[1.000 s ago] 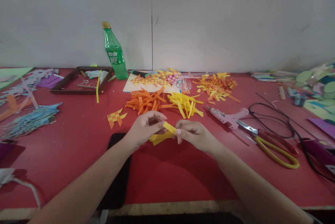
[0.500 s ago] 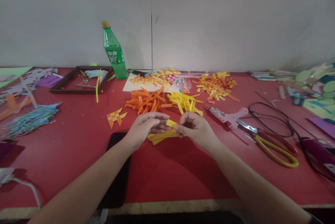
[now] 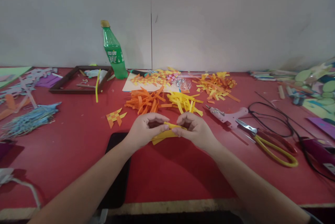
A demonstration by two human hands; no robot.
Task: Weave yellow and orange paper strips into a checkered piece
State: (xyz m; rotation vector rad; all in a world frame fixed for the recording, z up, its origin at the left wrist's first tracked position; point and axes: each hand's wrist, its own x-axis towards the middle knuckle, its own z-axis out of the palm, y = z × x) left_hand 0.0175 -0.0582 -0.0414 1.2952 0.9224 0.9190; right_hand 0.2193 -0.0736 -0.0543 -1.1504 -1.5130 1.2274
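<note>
Left hand (image 3: 141, 131) and right hand (image 3: 198, 131) pinched a yellow strip (image 3: 171, 125); woven piece (image 3: 115, 116) looked done, orange strips (image 3: 143, 102) lay unused.

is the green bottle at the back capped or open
Capped: a gold-coloured round cap sits on the neck of the clear green plastic bottle. How tightly, I can't tell.

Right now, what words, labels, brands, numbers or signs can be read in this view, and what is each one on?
No text can be read with certainty.
Green bottle: white characters on its label, too small and blurred to quote.
Purple object at the right edge: a pale patch, too blurred to tell whether it bears print.
Black slab by the left forearm: no lettering shows.
</note>
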